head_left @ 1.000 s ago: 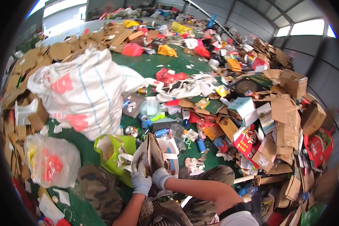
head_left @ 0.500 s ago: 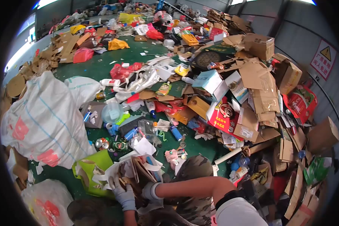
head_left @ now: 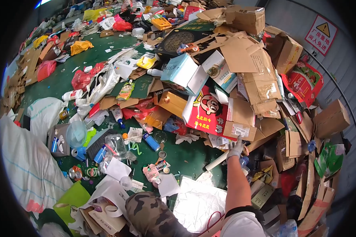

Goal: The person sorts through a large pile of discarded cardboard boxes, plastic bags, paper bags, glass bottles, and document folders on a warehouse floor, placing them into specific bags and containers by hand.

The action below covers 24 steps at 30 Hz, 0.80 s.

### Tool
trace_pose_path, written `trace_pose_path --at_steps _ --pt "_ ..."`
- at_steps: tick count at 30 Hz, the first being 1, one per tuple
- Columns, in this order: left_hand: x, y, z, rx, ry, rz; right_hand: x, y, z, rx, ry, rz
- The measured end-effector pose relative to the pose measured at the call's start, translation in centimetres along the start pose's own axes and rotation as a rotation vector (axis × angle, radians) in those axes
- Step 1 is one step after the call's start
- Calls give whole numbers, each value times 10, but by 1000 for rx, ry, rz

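My right hand (head_left: 235,149), in a pale work glove, reaches forward with its fingers apart and nothing in it. Its fingertips are at the lower edge of a brown cardboard flap (head_left: 239,129) with a white label, beside a red carton (head_left: 205,112) with a cartoon face. A white tube (head_left: 216,162) lies just left of the hand. My left hand does not show. Folded cardboard and paper (head_left: 106,217) rest at the bottom left, beside a camouflage-covered knee (head_left: 152,213). A crinkled white sheet (head_left: 197,201) lies between the knee and my right arm.
A high heap of cardboard (head_left: 261,87) rises at the right, near a wall with a warning sign (head_left: 320,34). Large white sacks (head_left: 31,166) stand at the left. Cans, a blue can (head_left: 151,141) and plastic containers lie on the green floor (head_left: 186,158).
My right hand has left the papers and stretched forward to the cardboard heap. My left hand has gone out of sight. The view has turned to the right.
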<state>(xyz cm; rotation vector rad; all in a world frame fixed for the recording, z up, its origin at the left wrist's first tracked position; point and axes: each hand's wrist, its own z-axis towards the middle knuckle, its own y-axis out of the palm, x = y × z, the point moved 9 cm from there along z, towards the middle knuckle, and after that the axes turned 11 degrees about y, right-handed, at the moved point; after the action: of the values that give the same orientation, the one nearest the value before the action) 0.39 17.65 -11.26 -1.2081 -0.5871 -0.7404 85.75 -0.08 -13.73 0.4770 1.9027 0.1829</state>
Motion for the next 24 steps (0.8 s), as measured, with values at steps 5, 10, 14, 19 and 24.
trace_pose_path --at_steps 5,10,14,19,24 --pt "-2 3 12 -23 -53 72 -78 78 3 -398 56 276" --pt "-7 6 10 -39 -73 83 -62 95 -39 -282 125 73" --pt "15 10 -7 24 -40 7 30 -5 -116 -248 278 32" --pt "50 2 -8 -119 -95 -126 99 -113 -209 -385 372 -74" --pt "153 -53 6 -395 243 392 38 -62 -309 -826 90 -482"
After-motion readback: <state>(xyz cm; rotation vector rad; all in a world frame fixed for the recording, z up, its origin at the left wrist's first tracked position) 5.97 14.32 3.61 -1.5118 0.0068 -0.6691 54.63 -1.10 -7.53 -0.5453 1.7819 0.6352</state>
